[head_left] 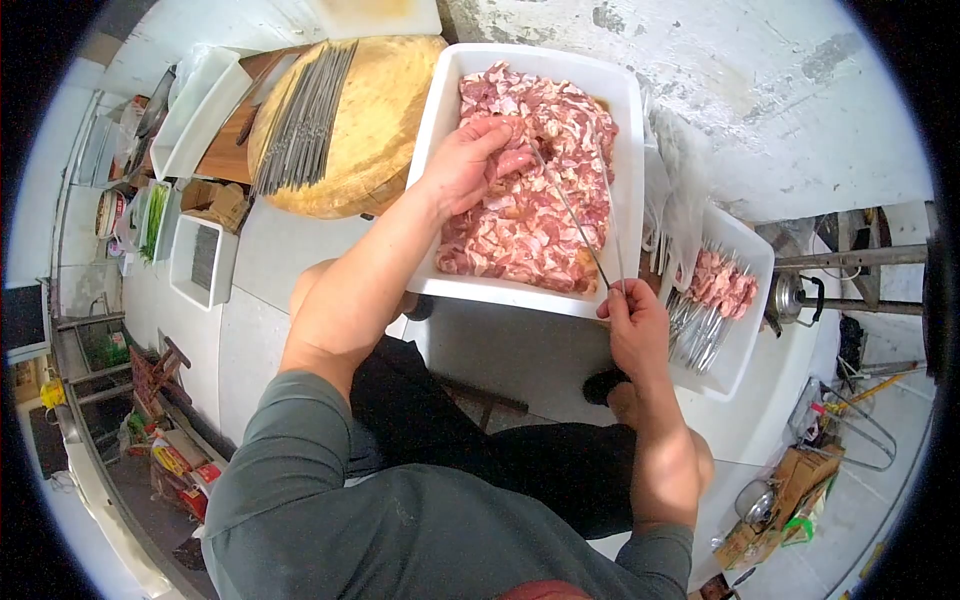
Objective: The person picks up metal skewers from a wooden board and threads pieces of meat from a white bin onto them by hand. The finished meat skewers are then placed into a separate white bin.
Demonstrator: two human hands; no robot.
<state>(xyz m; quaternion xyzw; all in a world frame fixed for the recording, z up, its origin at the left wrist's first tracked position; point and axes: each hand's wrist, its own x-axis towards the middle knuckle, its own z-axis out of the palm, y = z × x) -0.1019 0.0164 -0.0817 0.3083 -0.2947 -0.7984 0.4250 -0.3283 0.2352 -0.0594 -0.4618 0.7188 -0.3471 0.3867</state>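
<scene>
A white plastic tub [427, 180] full of cut raw meat [530, 235] stands in front of me. My left hand [475, 165] is over the meat at the tub's left side, its fingers curled on a piece of raw meat [515, 160]. My right hand [638, 322], at the tub's lower right corner, pinches the ends of two thin metal skewers [575, 222]. They slant up over the meat, and one reaches toward my left fingertips.
Bare metal skewers [308, 120] lie on a round wooden chopping block [385, 110] at left. A white tray [742, 375] at right holds loaded meat skewers [720, 285], beside a plastic bag [683, 190] and a kettle [787, 298]. More skewers fill a small white bin [182, 250].
</scene>
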